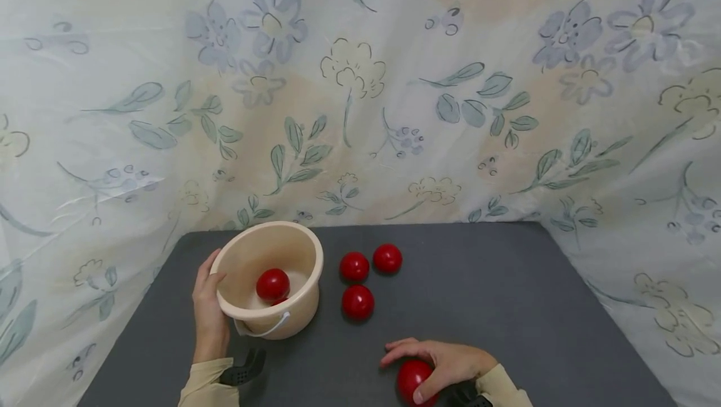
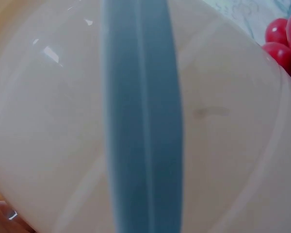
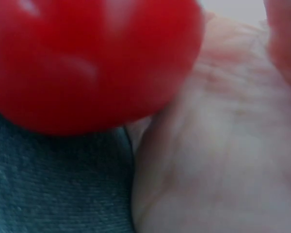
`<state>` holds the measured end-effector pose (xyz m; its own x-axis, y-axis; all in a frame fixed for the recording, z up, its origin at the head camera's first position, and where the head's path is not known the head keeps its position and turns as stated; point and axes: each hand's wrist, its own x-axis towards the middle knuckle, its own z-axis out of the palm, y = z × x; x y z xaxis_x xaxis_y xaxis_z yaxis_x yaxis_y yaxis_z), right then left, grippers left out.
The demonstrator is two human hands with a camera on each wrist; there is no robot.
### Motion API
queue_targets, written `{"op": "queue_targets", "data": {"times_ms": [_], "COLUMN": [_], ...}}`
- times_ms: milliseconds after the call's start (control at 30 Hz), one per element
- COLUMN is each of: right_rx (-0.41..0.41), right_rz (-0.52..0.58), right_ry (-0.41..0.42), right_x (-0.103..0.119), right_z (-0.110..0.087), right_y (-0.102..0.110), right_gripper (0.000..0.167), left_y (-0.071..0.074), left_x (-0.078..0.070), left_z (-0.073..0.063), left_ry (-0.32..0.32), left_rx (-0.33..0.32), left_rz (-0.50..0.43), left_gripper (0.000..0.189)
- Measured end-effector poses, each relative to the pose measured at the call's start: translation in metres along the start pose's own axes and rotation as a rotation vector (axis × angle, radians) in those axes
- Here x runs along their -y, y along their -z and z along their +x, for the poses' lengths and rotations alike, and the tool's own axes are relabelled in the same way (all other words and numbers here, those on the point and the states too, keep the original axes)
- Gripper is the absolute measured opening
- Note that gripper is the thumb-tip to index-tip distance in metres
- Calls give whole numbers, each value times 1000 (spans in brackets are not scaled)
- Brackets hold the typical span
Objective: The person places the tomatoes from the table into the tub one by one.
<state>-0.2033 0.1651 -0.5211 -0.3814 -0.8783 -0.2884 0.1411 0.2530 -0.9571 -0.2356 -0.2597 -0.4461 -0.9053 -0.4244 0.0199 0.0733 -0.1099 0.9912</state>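
A cream bucket with a thin white handle stands tilted on the dark table, its mouth showing. My left hand grips its left rim, thumb over the edge. Inside lies a red ball, with part of another beneath it. The bucket's wall fills the left wrist view, crossed by a blurred blue-grey strip. Near the front, my right hand holds a glossy red ball, thumb against it and fingers curved around its far side. The right wrist view shows this ball beside the palm.
Three red balls rest right of the bucket: one at the back, one left of it and one nearer. A flowered cloth hangs behind the dark grey table and along its sides.
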Motion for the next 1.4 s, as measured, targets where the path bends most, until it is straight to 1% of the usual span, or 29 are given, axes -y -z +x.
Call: {"op": "queue_targets", "data": {"times_ms": [67,133,267,333,533,667,800,933,1000,1100,1400], "right_rx": [2,12,32,24,-83,-162,-275,-389,-432,-474,-534], "right_rz": [-21,-23,13,37,64,94,122,152,158,151,124], "right_ry": [-6,9,48,57,67,91,118,127,133,141,167], "right_x": [1,2,1,0,-6,-8,-5,3,6,12,24], "right_z": [0,0,2,2,4,4,3,4,5,5,3], "right_y": [0,-1,-1,-1,-1,-1,0,3,6,12,29], "right_gripper": [59,58,56,54,46,42,38,36,37,39,43], "left_y": [-1,-1,-1,-1,0,1,0,-1,-1,0,0], "left_x": [0,0,0,0,-1,-1,-1,-1,-1,-1,-1], "left_z": [0,0,0,1,1,1,0,0,0,-1,-2], "left_ry": [0,4,13,17,26,27,24,18,14,7,5], "left_rx": [2,3,-1,-7,-22,-21,-15,-10,-12,-15,-2], "left_rz": [4,5,15,19,4,5,3,-4,-13,-23,-14], "left_gripper": [51,51,51,51,51,50,51,51,50,50,49]}}
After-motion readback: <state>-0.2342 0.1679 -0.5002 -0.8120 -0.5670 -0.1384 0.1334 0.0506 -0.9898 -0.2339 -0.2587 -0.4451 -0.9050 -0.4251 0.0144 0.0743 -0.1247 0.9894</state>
